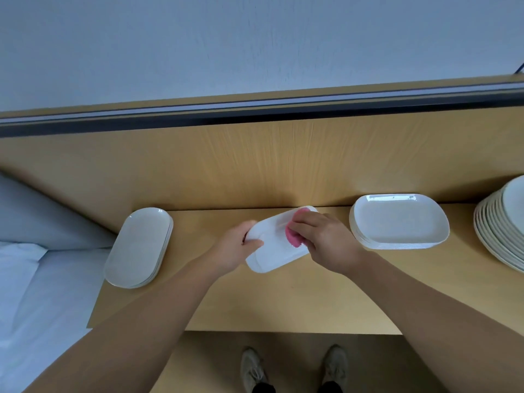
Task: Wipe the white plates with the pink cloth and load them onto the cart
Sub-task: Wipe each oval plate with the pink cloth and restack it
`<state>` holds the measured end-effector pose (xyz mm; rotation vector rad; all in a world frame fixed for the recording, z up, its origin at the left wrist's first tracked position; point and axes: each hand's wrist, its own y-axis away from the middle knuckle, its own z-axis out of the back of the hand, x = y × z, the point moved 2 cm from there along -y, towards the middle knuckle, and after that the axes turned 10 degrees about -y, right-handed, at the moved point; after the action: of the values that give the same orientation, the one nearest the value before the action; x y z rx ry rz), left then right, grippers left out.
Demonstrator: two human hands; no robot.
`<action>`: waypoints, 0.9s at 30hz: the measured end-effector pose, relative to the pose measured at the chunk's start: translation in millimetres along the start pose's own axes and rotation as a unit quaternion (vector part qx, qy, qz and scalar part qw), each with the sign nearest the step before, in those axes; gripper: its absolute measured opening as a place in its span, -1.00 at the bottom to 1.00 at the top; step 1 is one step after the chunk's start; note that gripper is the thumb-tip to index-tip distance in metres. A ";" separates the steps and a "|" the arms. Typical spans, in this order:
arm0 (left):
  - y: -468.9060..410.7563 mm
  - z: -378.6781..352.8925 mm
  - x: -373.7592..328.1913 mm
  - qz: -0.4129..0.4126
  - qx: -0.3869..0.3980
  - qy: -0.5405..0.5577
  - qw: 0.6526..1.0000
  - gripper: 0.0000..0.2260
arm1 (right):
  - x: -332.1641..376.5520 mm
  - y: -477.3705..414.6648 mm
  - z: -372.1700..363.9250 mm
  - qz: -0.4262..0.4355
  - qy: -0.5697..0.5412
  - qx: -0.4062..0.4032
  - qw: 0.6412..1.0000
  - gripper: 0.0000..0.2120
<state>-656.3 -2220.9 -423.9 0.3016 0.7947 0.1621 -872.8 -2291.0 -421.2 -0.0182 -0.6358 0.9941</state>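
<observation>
My left hand (pixel 241 246) grips the near-left edge of a white oblong plate (pixel 273 251), held tilted above the wooden counter (pixel 283 302). My right hand (pixel 326 239) holds a bunched pink cloth (pixel 293 236) and presses it onto the plate's upper face. The cloth is partly hidden under my fingers. A low stack of white oval plates (pixel 139 248) lies at the counter's left end. To the right of my hands sits a stack of white rounded-rectangular plates (pixel 399 221). No cart is in view.
A tall stack of round white plates (pixel 499 231) stands at the far right edge. A wooden back panel (pixel 283 165) rises behind the counter. A pale blue-white surface (pixel 37 279) lies to the left. My shoes (pixel 295 367) stand on the floor below the counter's front edge.
</observation>
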 end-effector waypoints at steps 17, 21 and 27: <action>-28.0 -11.7 12.5 0.104 -0.020 -0.086 0.991 -0.79 | -17.0 -51.4 -67.4 0.049 0.050 0.134 0.989 -0.47; -34.4 -11.9 14.2 0.125 -0.020 -0.105 0.986 -0.78 | -30.0 -51.7 -64.4 0.040 0.037 0.141 0.989 -0.46; -42.0 -12.8 19.9 0.158 -0.014 -0.118 0.980 -0.66 | -68.6 -31.1 -49.1 -0.028 0.029 0.096 0.995 -0.52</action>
<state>-650.5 -2252.9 -459.5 0.4105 0.5042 0.4274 -850.0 -2349.1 -486.0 0.1394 -0.4831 0.9940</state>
